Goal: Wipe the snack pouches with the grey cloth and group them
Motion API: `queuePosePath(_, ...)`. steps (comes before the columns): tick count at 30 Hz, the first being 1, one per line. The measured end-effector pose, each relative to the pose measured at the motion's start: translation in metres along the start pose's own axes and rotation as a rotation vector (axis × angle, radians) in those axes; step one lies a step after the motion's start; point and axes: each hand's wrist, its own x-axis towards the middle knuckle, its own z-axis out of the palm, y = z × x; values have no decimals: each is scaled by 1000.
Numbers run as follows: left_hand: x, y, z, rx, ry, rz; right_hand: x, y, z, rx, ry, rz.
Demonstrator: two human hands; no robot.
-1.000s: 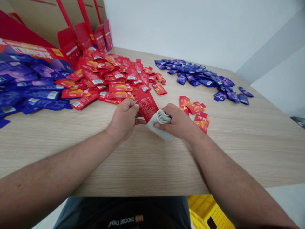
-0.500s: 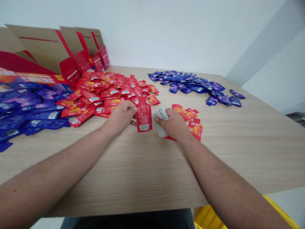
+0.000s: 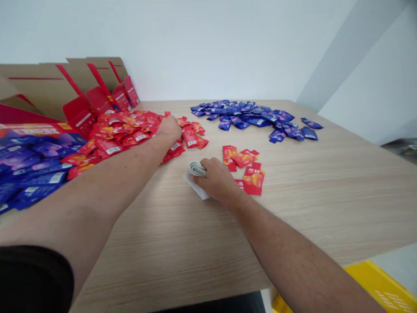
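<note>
Left hand (image 3: 168,129) has moved away from the folded white cloth (image 3: 194,179) since the earlier frame: it no longer lifts a red sachet beside the cloth and now reaches forward onto the edge of the red sachet pile (image 3: 120,134). From my feed I see only the back of that hand, so I cannot tell whether its fingers are together on a sachet or apart. One loose red sachet (image 3: 190,136) lies just beside the hand.

Right hand (image 3: 216,179) is clamped on the folded white cloth, fingers curled over the rolled fold and a white corner showing beneath, with the cloth resting on the wood-grain surface (image 3: 309,204). That cloth is my landmark. Beyond it and to the right sits a small group of red sachets (image 3: 244,167), one with large Chinese characters (image 3: 256,171) that seem to start with 纯, though I can't read them with confidence. Farther back, well past the cloth, lies the blue-purple sachet pile (image 3: 243,115), with small white label patches on some packets.

Left of the cloth, past the red pile, are more blue sachets (image 3: 32,174) and a printed orange-and-purple box (image 3: 35,128) whose lettering is too blurred to read. White barcode labels (image 3: 113,150) show on several red sachets, but their digits are too small for me.
</note>
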Motion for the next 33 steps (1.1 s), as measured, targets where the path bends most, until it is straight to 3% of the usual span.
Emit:
queuePosePath(4,-11,15,17,197,-7,-108,-2,-4,1,27,-55,-36)
queuePosePath(8,-27,52,51,255,-264,-52,-3,-6,5,60,-80,-54)
queuePosePath(10,-36,74,66,352,-448,51,-3,-6,6,65,-76,-54)
queuePosePath(13,-49,99,82,606,-712,346,-2,-5,7,59,-83,-43)
queuePosePath(16,-57,110,87,803,-853,659,-1,-4,10,61,-94,-51)
queuePosePath(20,-59,106,87,895,-841,927,-1,-3,15,45,-94,-77)
queuePosePath(23,-58,99,89,887,-853,1051,-1,-3,16,44,-92,-88)
queuePosePath(33,-60,87,99,708,-821,1043,-1,-2,18,57,-106,-114)
